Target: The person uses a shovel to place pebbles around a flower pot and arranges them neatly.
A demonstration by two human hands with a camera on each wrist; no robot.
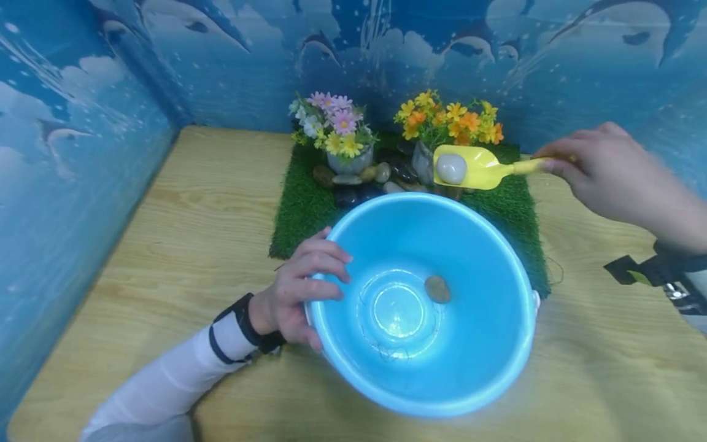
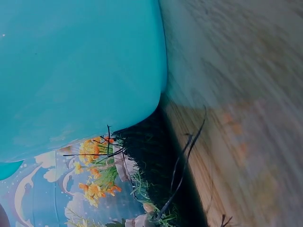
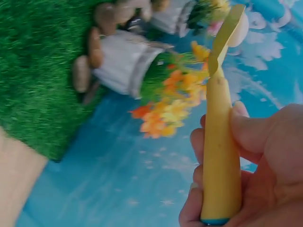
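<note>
My right hand [image 1: 613, 172] grips a yellow toy shovel [image 1: 480, 167] by its handle, raised over the far side of the bucket. A pale, smooth stone [image 1: 452, 168] lies in the shovel's scoop. In the right wrist view, fingers and thumb wrap the shovel handle [image 3: 221, 156]. My left hand [image 1: 304, 285] holds the light blue bucket [image 1: 425, 408] at its left rim, fingers over the edge and thumb outside. One brownish stone [image 1: 438, 289] sits inside on the bucket's bottom. The left wrist view shows the bucket's outer wall [image 2: 75, 71] close up.
Behind the bucket, a green turf mat [image 1: 298, 202] carries several dark and tan stones [image 1: 405, 172]. Two flower pots stand there, one with pink and yellow flowers [image 1: 339, 123], one with orange and yellow flowers [image 1: 453, 120]. Dolphin-print walls [image 1: 237, 73] border the wooden table [image 1: 182, 233].
</note>
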